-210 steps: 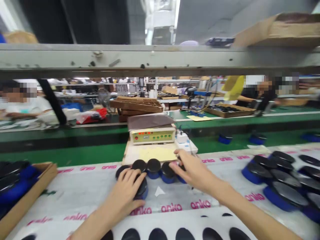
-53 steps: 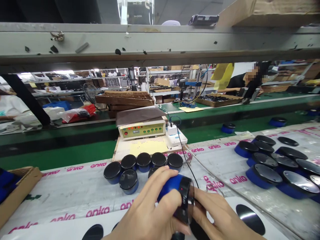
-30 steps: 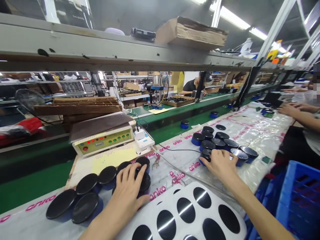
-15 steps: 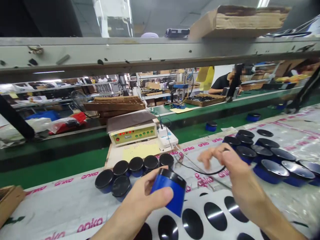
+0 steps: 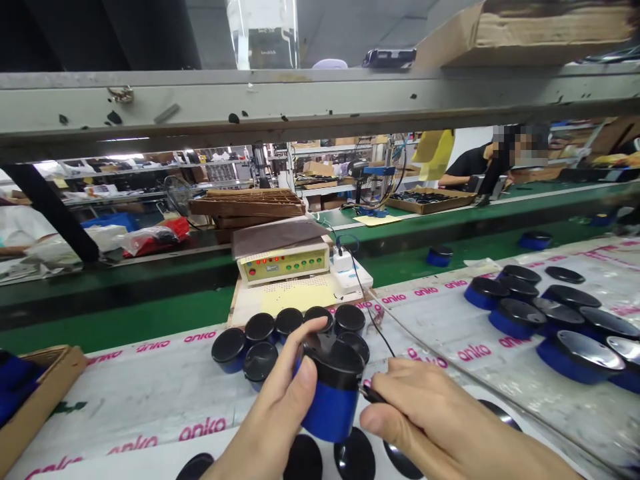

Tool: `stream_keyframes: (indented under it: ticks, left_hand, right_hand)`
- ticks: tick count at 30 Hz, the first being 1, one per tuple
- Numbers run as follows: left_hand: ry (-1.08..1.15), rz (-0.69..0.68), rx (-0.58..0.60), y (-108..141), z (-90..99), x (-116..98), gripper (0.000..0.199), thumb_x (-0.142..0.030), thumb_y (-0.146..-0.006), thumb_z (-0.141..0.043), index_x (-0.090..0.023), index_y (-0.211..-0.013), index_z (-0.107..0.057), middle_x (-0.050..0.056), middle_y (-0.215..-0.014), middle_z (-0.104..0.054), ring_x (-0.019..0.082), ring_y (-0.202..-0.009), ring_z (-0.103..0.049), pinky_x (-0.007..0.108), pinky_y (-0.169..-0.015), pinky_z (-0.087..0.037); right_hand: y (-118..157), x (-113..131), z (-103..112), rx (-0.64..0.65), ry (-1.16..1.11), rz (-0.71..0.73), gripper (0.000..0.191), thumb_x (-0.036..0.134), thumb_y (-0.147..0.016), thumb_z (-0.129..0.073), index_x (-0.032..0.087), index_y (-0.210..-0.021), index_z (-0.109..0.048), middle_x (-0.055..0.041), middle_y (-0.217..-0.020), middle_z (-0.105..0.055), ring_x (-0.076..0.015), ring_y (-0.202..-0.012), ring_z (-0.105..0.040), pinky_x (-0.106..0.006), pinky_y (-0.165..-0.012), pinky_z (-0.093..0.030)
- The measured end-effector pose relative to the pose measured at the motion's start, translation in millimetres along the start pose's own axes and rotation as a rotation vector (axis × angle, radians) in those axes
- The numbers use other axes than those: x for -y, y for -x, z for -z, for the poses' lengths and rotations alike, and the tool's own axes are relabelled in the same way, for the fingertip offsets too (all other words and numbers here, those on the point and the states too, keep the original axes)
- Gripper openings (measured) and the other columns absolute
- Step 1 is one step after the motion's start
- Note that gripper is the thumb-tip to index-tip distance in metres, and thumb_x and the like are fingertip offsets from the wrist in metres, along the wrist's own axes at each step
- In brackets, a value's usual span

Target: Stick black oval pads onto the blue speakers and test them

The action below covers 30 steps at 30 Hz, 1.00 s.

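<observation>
My left hand [image 5: 280, 393] grips a blue cylinder with a glossy black top [image 5: 330, 387], tilted a little, fingers around its left side and rim. In my right hand [image 5: 425, 413] is a black cable plug [image 5: 371, 393], its tip at the cylinder's right side just below the black rim. A thin black cable [image 5: 373, 310] runs from that hand up to a white adapter [image 5: 343, 261]. Behind my left hand stand several more blue cylinders with black tops [image 5: 230, 348]. Below lies a white sheet with black discs [image 5: 354, 455].
A tester box with red and green lights [image 5: 285, 263] sits behind the cylinders. More cylinders [image 5: 580, 353] stand at the right; two are on the green belt [image 5: 440, 256]. A cardboard box [image 5: 50, 393] is at the left. A person [image 5: 470, 163] sits beyond the belt.
My right hand has come in from the right to the held cylinder, bringing the cable plug to its side. The cylinder is now more upright. The view has shifted left.
</observation>
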<state>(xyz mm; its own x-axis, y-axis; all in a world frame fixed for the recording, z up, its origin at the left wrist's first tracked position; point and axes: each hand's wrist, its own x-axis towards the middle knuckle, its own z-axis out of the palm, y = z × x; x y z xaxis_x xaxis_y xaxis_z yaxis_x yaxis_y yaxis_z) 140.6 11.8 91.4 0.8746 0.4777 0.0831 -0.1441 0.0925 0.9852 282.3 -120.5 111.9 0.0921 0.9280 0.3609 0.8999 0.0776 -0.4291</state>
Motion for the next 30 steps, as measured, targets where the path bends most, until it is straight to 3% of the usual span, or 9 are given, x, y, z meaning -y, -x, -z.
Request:
stream_keyframes:
  ticks: [4,7,9,13,16,19,25,30]
  left_hand:
    - [-0.306,-0.056,-0.092,3.5,4.3,6.2,0.066,-0.062,-0.083,-0.051,-0.031,-0.138,-0.031,0.005,-0.144,-0.040,0.029,-0.135,-0.032,0.045,-0.112,-0.023]
    - [-0.482,-0.115,-0.107,6.2,9.4,11.5,0.079,-0.064,-0.076,-0.059,-0.030,-0.140,-0.028,0.008,-0.140,-0.045,0.033,-0.128,-0.042,0.049,-0.108,-0.030]
    - [-0.563,-0.181,-0.103,6.8,12.4,12.9,0.076,-0.062,-0.076,-0.060,-0.031,-0.139,-0.031,0.008,-0.137,-0.049,0.034,-0.122,-0.048,0.050,-0.105,-0.035]
    - [-0.807,-0.454,-0.066,6.1,11.6,10.7,0.073,-0.049,-0.078,-0.066,-0.037,-0.140,-0.028,0.007,-0.139,-0.046,0.032,-0.124,-0.048,0.046,-0.101,-0.043]
    - [-1.009,-0.711,-0.083,5.2,4.7,10.5,0.068,-0.037,-0.081,-0.066,-0.037,-0.140,-0.031,0.009,-0.136,-0.046,0.030,-0.129,-0.042,0.045,-0.105,-0.040]
    - [-0.990,-0.889,-0.052,5.0,-2.5,12.4,0.057,-0.029,-0.088,-0.058,-0.032,-0.138,-0.030,0.010,-0.121,-0.058,0.026,-0.129,-0.044,0.046,-0.103,-0.042]
    - [-1.048,-0.799,0.010,9.3,-8.6,11.3,0.022,-0.008,-0.086,-0.054,-0.025,-0.099,-0.048,0.011,-0.128,-0.057,0.030,-0.128,-0.044,0.049,-0.097,-0.048]
    - [-1.106,-0.775,-0.014,8.1,-6.8,7.6,0.023,-0.008,-0.085,-0.052,-0.025,-0.100,-0.048,0.013,-0.123,-0.058,0.029,-0.126,-0.046,0.047,-0.095,-0.049]
  right_hand:
    - [4.7,-5.0,-3.7,-0.014,0.098,-0.072,0.035,0.041,-0.094,-0.040,0.025,-0.070,-0.061,-0.0015,-0.062,-0.061,-0.0177,-0.056,-0.058,-0.026,-0.050,-0.043]
    - [4.6,-6.6,-4.9,0.045,0.106,-0.101,0.038,0.042,-0.093,-0.040,0.025,-0.065,-0.060,-0.0016,-0.056,-0.058,-0.0181,-0.053,-0.057,-0.026,-0.050,-0.043]
    - [3.4,-7.7,-5.7,0.093,0.079,-0.129,0.039,0.044,-0.093,-0.039,0.025,-0.064,-0.057,-0.0019,-0.058,-0.058,-0.0185,-0.055,-0.057,-0.026,-0.051,-0.045]
    - [1.7,-15.3,-10.9,0.131,-0.076,-0.170,0.026,0.035,-0.095,-0.039,0.025,-0.077,-0.055,-0.0004,-0.075,-0.061,-0.0165,-0.073,-0.061,-0.025,-0.063,-0.049]
    - [2.9,-22.9,-16.4,0.131,-0.158,-0.147,0.012,0.027,-0.094,-0.042,0.026,-0.088,-0.052,0.0006,-0.086,-0.060,-0.0153,-0.083,-0.060,-0.025,-0.072,-0.050]
    - [6.8,-26.7,-19.7,0.099,-0.154,-0.097,0.006,0.026,-0.093,-0.045,0.026,-0.094,-0.050,-0.0005,-0.095,-0.058,-0.0164,-0.093,-0.057,-0.027,-0.079,-0.050]
    - [13.5,-25.4,-22.2,-0.001,-0.063,0.004,0.014,0.028,-0.094,-0.040,0.022,-0.085,-0.049,-0.0022,-0.083,-0.059,-0.0180,-0.079,-0.057,-0.031,-0.074,-0.052]
    - [15.5,-30.3,-29.9,-0.047,-0.021,0.051,0.014,0.019,-0.092,-0.040,0.022,-0.082,-0.049,-0.0023,-0.081,-0.060,-0.0171,-0.076,-0.059,-0.030,-0.073,-0.052]
